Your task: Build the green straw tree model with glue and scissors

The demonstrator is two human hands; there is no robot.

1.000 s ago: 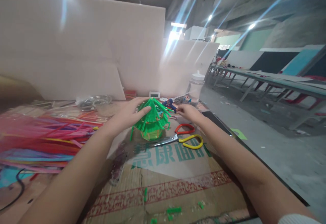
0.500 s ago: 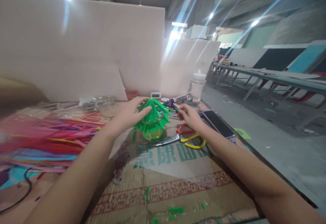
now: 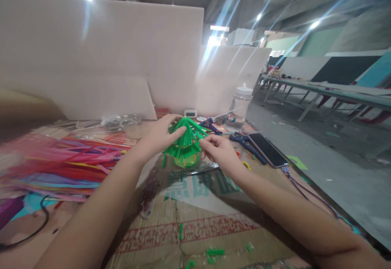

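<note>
A green, tiered, cone-topped craft piece (image 3: 185,142) stands upright on the cardboard-covered table. Against its left side lies my left hand (image 3: 161,134), thumb on the cone and fingers curled behind it. My right hand (image 3: 216,151) is at its right edge, fingertips pinched on the end of a green strip (image 3: 200,131) that slopes down from the top. Beneath my right hand and wrist are scissors (image 3: 201,170), mostly covered, with bits of the red and yellow handles showing.
Pliers (image 3: 249,146) and a phone (image 3: 268,150) lie to the right, a glue gun (image 3: 211,125) and a clear bottle (image 3: 240,108) behind. Coloured strips (image 3: 76,159) cover the left side. Green scraps (image 3: 215,252) lie near the front, and a white board (image 3: 122,57) stands at the back.
My right hand has moved left and slightly down to the green piece's edge, now over the scissors. The pliers have come into clear view. My left hand stays on the piece.
</note>
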